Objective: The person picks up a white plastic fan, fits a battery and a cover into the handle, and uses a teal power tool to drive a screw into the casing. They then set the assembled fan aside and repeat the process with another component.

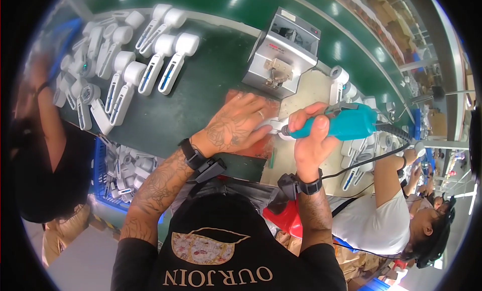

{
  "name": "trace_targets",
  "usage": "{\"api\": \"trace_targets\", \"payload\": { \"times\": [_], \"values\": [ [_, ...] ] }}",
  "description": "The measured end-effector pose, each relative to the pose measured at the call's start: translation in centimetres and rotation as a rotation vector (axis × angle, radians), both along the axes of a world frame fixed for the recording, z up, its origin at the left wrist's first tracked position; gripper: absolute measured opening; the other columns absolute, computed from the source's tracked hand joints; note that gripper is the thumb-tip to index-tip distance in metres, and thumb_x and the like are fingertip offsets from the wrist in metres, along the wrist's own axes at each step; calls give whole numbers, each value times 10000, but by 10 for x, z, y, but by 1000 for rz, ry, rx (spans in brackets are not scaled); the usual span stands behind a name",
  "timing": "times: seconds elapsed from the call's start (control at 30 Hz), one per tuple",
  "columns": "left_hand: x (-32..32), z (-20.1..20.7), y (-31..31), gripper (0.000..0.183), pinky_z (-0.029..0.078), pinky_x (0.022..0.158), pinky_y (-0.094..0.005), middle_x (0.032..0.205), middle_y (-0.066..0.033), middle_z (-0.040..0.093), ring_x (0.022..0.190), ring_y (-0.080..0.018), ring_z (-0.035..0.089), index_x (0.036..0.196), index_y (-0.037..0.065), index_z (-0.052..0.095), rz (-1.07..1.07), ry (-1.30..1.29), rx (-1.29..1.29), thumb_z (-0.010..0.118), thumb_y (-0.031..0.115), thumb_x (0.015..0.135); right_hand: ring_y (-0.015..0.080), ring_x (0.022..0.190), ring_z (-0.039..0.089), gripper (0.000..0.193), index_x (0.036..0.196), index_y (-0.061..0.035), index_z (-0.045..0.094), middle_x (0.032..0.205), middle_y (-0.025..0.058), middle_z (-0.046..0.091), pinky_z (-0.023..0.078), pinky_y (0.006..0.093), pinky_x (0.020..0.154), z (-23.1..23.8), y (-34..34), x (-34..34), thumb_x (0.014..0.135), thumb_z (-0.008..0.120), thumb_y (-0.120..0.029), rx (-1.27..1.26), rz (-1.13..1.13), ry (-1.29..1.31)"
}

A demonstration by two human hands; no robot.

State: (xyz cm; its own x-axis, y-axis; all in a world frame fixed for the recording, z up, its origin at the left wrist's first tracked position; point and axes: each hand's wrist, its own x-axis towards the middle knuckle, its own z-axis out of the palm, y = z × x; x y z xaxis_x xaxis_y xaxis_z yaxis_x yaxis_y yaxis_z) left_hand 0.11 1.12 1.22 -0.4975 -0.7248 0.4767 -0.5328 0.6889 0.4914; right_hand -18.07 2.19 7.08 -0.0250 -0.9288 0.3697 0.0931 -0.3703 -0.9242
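Observation:
My right hand point(314, 138) is wrapped round a teal electric screwdriver point(351, 121), which lies nearly level with its dark tip pointing left. The tip meets a white plastic part point(275, 124), apparently one of the round-headed handheld devices. My left hand point(238, 123) presses over that part, fingers curled on it and thumb along its near side, so most of it is hidden. Underneath is a reddish-brown mat point(256, 148) on the green bench. Just beyond my hands stands a silver box-shaped machine point(281, 55) with a metal mechanism at its front.
White round-headed devices point(173, 65) crowd the bench's far left; others point(351, 155) lie at right. A blue crate point(103, 183) of white parts stands below the left edge. A black cord point(396, 130) trails from the screwdriver. People sit at left point(50, 155) and right point(376, 220).

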Motion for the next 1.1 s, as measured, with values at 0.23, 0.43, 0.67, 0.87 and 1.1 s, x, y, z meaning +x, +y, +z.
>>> {"api": "trace_targets", "payload": {
  "times": [0.23,0.43,0.67,0.87,1.1],
  "values": [
    [-2,8,3,369,459,941,-437,1176,-84,621,1088,-308,563,1230,85,646,18,22,99,678,208,883,207,628,541,518,1039,29,516,699,99,548,466,359,604,4,1,-3,966,632,-471,-10,10,-44],
    [-3,7,1,390,459,943,-443,1181,-89,615,1105,-326,559,1255,87,634,5,9,95,674,203,884,206,634,546,464,1008,10,520,702,100,547,473,362,608,-9,-2,-4,968,640,-435,9,67,-33],
    [0,6,-3,419,439,902,-433,1183,-105,595,1054,-295,551,1250,69,606,24,-32,-4,668,245,875,200,660,551,362,994,-15,517,730,93,541,473,352,636,-21,-7,-2,997,614,-363,15,149,-61],
    [2,-2,3,459,427,961,-480,1264,-98,588,1121,-307,580,1177,73,624,-9,27,-77,704,271,771,167,717,567,350,1045,-17,576,773,77,591,471,303,652,-24,1,-13,1022,575,-366,149,-28,-49],
    [23,21,54,365,540,802,-369,1010,-123,621,965,-268,655,1158,51,592,68,185,128,715,251,879,116,527,391,508,1005,-86,487,600,6,415,321,266,511,43,43,0,981,507,-593,-62,-118,-501]
  ]
}}
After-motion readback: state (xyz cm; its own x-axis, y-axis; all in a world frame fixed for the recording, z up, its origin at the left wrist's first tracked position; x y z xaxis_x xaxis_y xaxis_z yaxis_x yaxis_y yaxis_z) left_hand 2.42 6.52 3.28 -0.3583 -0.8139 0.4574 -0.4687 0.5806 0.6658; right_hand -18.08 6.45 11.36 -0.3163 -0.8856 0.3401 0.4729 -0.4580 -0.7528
